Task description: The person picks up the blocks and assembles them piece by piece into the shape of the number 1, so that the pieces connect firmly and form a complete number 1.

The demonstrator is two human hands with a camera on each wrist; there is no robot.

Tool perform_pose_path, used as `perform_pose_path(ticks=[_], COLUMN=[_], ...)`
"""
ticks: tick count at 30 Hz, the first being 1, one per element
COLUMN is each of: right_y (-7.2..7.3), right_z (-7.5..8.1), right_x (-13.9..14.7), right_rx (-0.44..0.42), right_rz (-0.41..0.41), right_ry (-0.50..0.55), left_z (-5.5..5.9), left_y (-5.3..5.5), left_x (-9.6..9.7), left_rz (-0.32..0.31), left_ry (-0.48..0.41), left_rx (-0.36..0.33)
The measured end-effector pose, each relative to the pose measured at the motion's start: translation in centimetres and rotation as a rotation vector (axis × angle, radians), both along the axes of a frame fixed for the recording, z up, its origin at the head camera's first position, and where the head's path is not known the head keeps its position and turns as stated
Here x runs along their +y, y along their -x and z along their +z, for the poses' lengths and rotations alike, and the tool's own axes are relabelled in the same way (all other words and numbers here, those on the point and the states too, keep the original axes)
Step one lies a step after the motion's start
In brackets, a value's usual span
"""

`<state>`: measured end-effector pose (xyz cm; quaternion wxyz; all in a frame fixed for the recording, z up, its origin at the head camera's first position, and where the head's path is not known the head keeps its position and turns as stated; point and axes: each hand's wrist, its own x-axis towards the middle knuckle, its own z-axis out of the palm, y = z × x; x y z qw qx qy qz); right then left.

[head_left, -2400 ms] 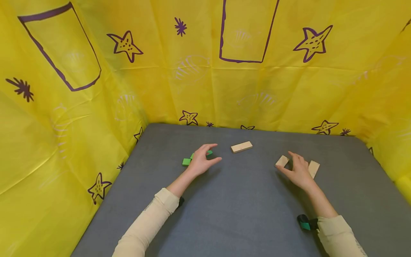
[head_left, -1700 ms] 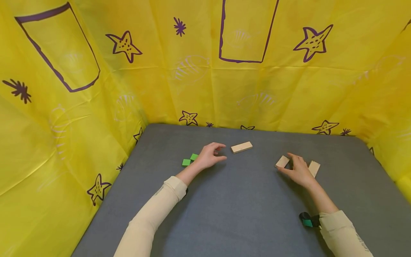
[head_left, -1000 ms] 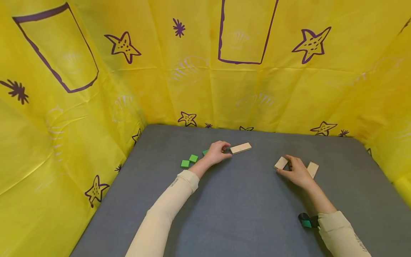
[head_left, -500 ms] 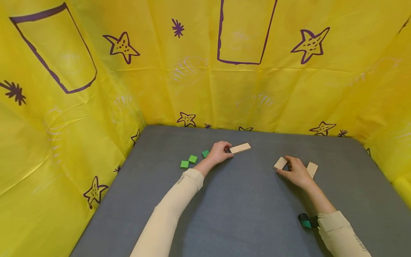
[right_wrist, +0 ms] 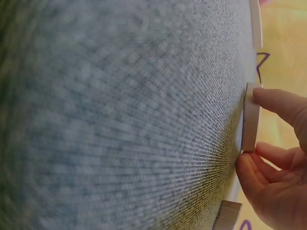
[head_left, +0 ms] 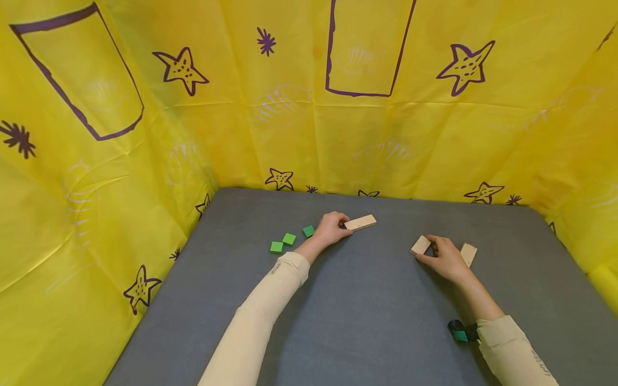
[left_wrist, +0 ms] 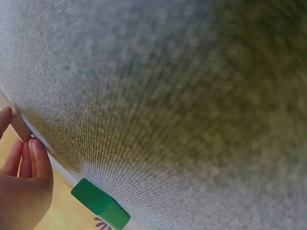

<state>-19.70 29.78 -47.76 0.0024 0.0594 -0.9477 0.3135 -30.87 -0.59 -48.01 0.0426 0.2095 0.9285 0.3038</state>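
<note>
Fingertips, left side (left_wrist: pixel 42 155): pinching, and we have it plainly — thumb and fingers of the left hand (head_left: pixel 330 228) close on the near end of the far wooden block (head_left: pixel 360 223).
Right pinch: thumb on one edge, fingers on the opposite one, and between them our right hand (head_left: pixel 443 259) holds the middle wooden block (head_left: pixel 420 245).
Middle ground: we find those two gripped pieces well apart, each low at the tabletop (head_left: pixel 362 321).
Outer wooden block (head_left: pixel 469 254): just to the right of the right hand, partly hidden behind it — touching or not, we cannot tell.
Dark green block (head_left: pixel 308 231): just beside the left wrist, on its left.
Light green pair: we see one light green block (head_left: pixel 289 239) and, slightly nearer us, a second light green block (head_left: pixel 277 247), corner towards corner.
Sleeves: cream on both arms, left sleeve (head_left: pixel 263 305) and right sleeve (head_left: pixel 509 346), with a black band (head_left: pixel 470 332) at the right cuff.
Backdrop: yellow cloth (head_left: pixel 410 128) all round the grey surface, purple starfish outlines printed across it.
</note>
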Motion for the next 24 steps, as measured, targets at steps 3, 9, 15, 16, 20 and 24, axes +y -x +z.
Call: perform_pose_path(ticks=[3,9,15,16,20,24], right_y=[0.06,0.02,0.07,0.1,0.13,0.08], right_z=[0.01,0.05,-0.01,-0.03,-0.08,-0.05], right_x=[0.02,0.04,0.04,0.05,0.1,0.1], right_rx=[0.009,0.011,0.008,0.01,0.007,-0.008], right_rz=[0.006,0.017,0.018,0.019,0.019,0.012], right_ry=[0.002,0.009,0.003,0.003,0.0,0.001], left_z=[-0.01,-0.14,-0.21,-0.19,-0.12,0.0], left_y=[-0.03,0.0,-0.02,-0.03,-0.06,-0.14], left_x=[0.08,0.14,-0.1,-0.13,-0.25,-0.33], left_rz=[0.015,0.041,0.054,0.056,0.064,0.065], left_ry=[-0.011,-0.031,-0.055,-0.063,-0.083,-0.093], left_rx=[-0.014,-0.042,-0.046,-0.046,-0.042,-0.043])
